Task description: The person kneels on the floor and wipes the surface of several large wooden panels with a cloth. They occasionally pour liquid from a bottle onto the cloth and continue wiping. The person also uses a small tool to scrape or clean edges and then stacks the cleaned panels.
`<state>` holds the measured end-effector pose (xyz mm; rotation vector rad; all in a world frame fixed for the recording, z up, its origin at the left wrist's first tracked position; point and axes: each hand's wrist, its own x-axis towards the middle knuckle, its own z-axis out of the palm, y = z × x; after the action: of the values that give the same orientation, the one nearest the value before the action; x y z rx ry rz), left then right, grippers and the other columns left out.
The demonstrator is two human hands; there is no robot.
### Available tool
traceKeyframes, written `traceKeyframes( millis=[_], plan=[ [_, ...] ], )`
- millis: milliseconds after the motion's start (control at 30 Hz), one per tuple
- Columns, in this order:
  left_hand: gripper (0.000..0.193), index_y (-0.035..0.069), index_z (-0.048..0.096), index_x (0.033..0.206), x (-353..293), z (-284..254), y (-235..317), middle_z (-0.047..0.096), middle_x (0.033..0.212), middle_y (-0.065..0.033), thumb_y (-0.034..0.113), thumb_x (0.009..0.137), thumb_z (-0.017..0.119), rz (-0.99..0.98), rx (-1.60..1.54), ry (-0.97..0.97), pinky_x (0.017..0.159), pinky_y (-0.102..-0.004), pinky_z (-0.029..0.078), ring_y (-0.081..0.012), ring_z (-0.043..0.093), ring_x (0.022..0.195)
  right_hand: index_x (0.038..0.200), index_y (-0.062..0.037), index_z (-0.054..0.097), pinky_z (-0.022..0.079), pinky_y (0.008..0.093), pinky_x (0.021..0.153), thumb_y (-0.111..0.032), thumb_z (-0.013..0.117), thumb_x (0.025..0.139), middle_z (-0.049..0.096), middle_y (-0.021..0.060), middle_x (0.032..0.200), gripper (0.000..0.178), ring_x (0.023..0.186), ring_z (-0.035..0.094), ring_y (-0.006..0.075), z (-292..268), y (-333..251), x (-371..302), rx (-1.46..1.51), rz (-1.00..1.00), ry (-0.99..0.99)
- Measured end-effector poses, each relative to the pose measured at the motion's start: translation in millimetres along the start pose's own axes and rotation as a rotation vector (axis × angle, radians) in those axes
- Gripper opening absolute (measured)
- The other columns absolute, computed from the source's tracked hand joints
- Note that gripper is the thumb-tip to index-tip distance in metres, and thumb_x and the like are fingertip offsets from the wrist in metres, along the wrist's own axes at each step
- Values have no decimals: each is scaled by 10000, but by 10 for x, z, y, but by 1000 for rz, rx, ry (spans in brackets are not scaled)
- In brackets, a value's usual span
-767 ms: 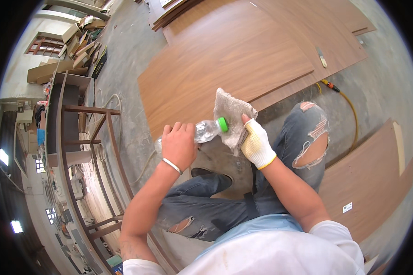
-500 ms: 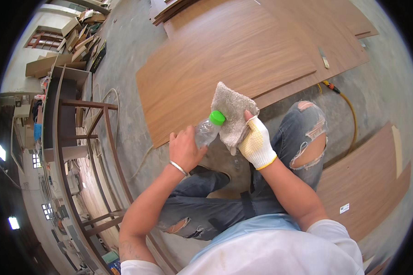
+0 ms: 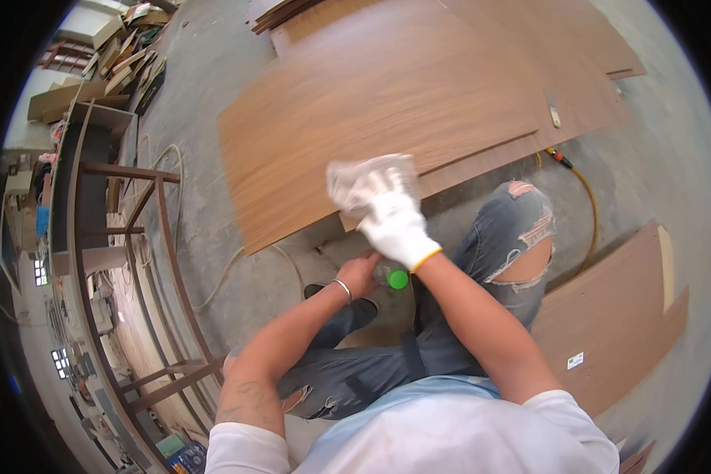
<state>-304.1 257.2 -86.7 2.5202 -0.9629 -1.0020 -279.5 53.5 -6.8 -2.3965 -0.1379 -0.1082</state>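
Observation:
My left hand point(image 3: 358, 275), bare with a silver bangle at the wrist, is closed round a clear plastic bottle point(image 3: 382, 273) with a green cap. It is low in front of my legs, and the cap points toward my right forearm. My right hand point(image 3: 393, 225) wears a white knitted glove with a yellow cuff edge. Under its fingers is a greyish cloth point(image 3: 346, 182), held at the near edge of a wood-grain board point(image 3: 332, 118). Motion blurs the cloth and fingertips.
More boards lie beneath and behind it, with a brush-like tool point(image 3: 554, 116) on one. A yellow hose point(image 3: 592, 205) with an orange connector runs along the floor at right, near another board point(image 3: 608, 324). A brown metal frame point(image 3: 166, 229) stands at left; scrap wood point(image 3: 118, 71) is heaped beyond.
The gloved hand has turned palm down and brought the cloth from mid-air to the board's near edge. The bottle has come down and nearer my body, its cap now toward my right arm.

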Motion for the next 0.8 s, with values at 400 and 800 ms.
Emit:
traceKeyframes(
  millis=[400,800],
  plan=[
    [734,132,502,1424,317,9,-275,663,1281,-242,150,760,814,-72,-298,-1,1002,-499,510,-457,614,1192,1439,-89,579,123,585,1258,-248,665,854,499,137,1555,612,1497,341,370,-177,290,-57,-426,382,305],
    [693,115,525,1382,189,152,-707,673,1255,-246,351,791,798,-132,-127,-40,978,-496,528,-447,636,1162,1382,-108,636,106,649,1241,-273,708,816,547,113,1515,594,1463,402,353,-37,217,-33,-393,294,319]
  ],
)
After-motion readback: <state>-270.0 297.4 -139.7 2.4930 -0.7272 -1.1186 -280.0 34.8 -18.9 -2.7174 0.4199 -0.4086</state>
